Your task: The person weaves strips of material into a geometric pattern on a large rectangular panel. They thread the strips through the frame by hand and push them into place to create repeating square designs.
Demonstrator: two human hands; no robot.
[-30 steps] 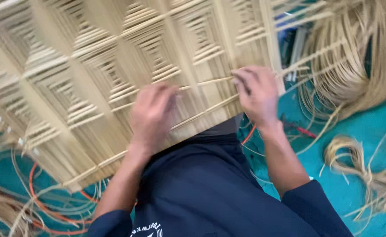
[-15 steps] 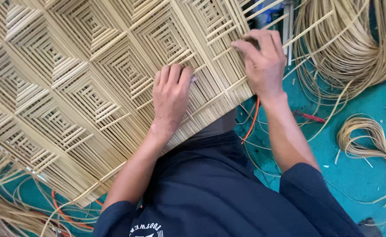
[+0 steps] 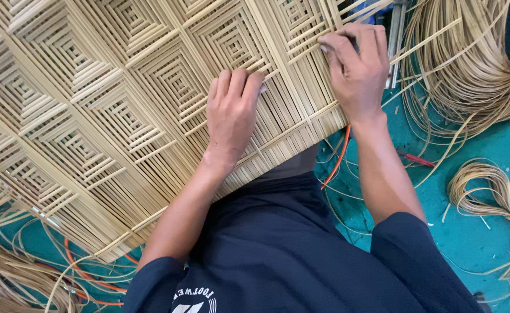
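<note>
Two hands: both on the woven panel (image 3: 121,116), which lies over the person's lap.
Left hand (image 3: 231,113): pressed flat, fingers together, to keep the strips from moving.
Right hand (image 3: 356,66): fingertips pinched on one thin strip (image 3: 426,40) at the panel edge.
Nearby: loose strip coils (image 3: 486,191) on teal floor (image 3: 469,237).

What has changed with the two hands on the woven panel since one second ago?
Both hands slid further up the panel, away from the body. The right hand went from the near edge to the far right edge and now pinches the strips there. The left hand still presses flat with fingers together. The loose cane coils on the teal floor stayed as they were.
</note>
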